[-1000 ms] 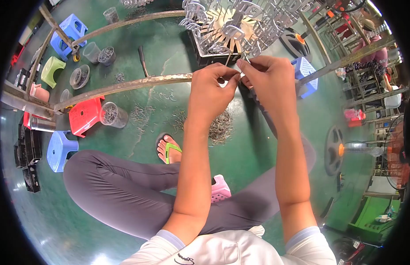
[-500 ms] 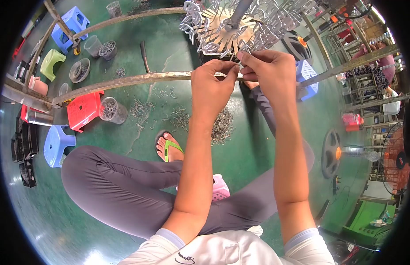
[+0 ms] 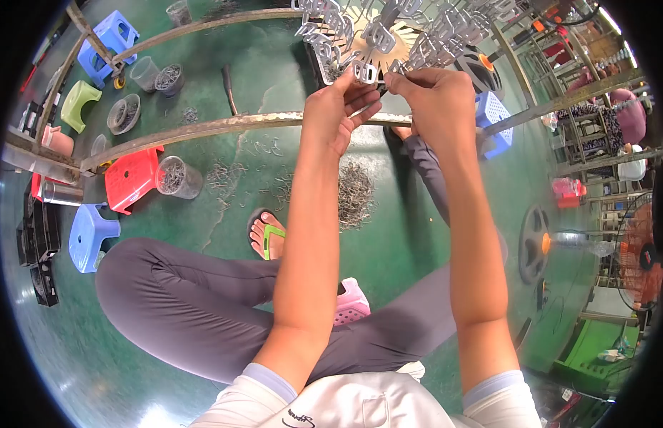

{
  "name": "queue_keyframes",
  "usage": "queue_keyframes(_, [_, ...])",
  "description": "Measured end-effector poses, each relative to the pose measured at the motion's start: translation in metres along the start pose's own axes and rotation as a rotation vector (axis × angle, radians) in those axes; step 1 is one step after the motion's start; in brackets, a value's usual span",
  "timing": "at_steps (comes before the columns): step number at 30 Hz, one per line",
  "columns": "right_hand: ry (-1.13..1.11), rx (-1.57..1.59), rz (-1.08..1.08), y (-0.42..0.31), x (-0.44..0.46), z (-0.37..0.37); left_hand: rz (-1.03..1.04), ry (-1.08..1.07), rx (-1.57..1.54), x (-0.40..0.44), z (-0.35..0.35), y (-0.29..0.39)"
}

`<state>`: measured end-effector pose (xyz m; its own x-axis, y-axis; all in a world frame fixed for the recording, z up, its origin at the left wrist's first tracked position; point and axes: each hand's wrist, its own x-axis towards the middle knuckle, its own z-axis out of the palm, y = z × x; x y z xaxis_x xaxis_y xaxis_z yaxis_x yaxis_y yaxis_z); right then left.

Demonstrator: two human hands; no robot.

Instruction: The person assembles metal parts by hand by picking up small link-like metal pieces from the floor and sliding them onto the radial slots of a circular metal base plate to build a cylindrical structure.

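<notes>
In front of me stands a rack with a round slatted disc (image 3: pixel 381 48) and many silver metal clips (image 3: pixel 446 39) hanging around it. My left hand (image 3: pixel 340 114) is raised at its near edge, thumb and forefinger closed at a small silver buckle-like piece (image 3: pixel 365 73), the other fingers loosely apart. Just to the right, my right hand (image 3: pixel 440 96) is closed in a pinch beside the hanging clips. What lies between its fingertips is too small and covered to tell. A pile of bent wire hooks (image 3: pixel 356 196) lies on the floor below.
A rusty metal bar (image 3: pixel 203 128) crosses below my hands. At left are a red stool (image 3: pixel 132 178), a tub of hooks (image 3: pixel 179 178), blue stools (image 3: pixel 92 235) and bowls (image 3: pixel 124 114). A fan (image 3: pixel 638 253) stands at right; a person (image 3: pixel 626 118) is beyond.
My hands were pinched close together and are now slightly apart. My left hand's lower fingers have opened out, and a silver buckle-like piece shows at its fingertips. The hanging clips have shifted.
</notes>
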<state>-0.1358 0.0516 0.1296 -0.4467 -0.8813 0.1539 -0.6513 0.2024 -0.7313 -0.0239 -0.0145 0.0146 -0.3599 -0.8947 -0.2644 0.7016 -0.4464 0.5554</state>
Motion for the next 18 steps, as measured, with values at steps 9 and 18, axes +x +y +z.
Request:
queue_keyframes(9, [-0.018, -0.042, -0.003, 0.015, -0.001, -0.007, 0.051, -0.034, 0.043, 0.01, -0.002, -0.016])
queue_keyframes(18, [-0.027, -0.012, -0.011, 0.017, -0.007, -0.008, 0.18, -0.074, 0.083, -0.002, 0.002, -0.021])
